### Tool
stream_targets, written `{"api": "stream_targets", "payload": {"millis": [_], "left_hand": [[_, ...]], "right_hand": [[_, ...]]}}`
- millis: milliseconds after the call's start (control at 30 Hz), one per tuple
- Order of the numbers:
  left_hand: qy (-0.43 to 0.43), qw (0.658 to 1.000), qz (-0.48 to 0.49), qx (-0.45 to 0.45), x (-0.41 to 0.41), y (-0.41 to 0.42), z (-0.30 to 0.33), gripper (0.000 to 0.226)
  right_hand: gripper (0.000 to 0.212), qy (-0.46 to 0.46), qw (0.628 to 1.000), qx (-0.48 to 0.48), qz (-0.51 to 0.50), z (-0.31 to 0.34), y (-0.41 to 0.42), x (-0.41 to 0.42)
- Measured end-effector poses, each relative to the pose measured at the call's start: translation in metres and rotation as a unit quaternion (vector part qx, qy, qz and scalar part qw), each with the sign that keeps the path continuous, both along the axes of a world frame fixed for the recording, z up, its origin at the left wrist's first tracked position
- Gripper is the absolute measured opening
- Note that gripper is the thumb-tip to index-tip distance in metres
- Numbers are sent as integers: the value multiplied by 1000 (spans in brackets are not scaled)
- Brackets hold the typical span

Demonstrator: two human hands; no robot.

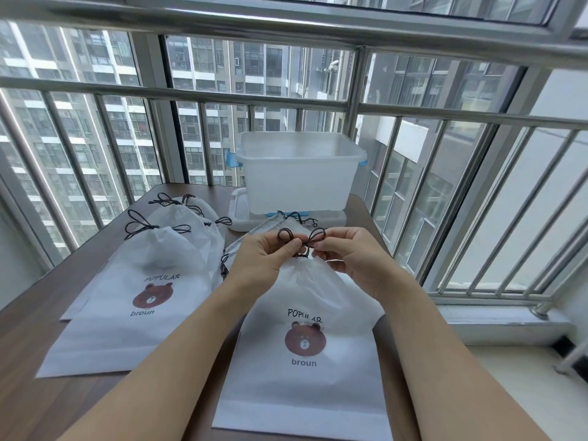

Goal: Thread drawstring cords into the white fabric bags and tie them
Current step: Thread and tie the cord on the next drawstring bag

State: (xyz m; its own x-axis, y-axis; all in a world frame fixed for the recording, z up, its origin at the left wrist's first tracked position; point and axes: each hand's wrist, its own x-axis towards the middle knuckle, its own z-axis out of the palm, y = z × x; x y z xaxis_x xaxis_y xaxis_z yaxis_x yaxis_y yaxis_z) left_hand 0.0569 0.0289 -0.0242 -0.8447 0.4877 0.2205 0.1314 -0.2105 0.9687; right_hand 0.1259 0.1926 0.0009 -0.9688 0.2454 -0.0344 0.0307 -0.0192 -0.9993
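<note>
Behind hands (pixel 305 256), tub (pixel 296 173), tied bags (pixel 152 268)

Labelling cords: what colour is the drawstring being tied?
Dark brown, near black; the drawstring shows best in the head view, between the hands.

Both bare forearms reach forward, the left hand (pixel 265 254) and right hand (pixel 351 254) raised close together, fingertips pinching.

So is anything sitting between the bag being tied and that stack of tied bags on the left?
Nothing visible. The bag lies flat under both hands, left hand and right hand pinching the cord loops. The bare table strip between it and the tied bags holds nothing.
</note>
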Motion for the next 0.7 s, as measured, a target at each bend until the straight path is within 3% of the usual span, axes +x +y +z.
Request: {"api": "stream_targets", "payload": {"millis": [433,567,700], "left_hand": [[10,999,34,-13,1,1,-1,12],[8,999,30,-9,2,0,-1,12],[0,1000,4,2,1,-2,-2,10]], "right_hand": [[8,30,999,20,-30,-1,3,-1],[8,75,996,-33,45,1,-1,-1],[24,54,991,6,119,-1,-3,0]]}}
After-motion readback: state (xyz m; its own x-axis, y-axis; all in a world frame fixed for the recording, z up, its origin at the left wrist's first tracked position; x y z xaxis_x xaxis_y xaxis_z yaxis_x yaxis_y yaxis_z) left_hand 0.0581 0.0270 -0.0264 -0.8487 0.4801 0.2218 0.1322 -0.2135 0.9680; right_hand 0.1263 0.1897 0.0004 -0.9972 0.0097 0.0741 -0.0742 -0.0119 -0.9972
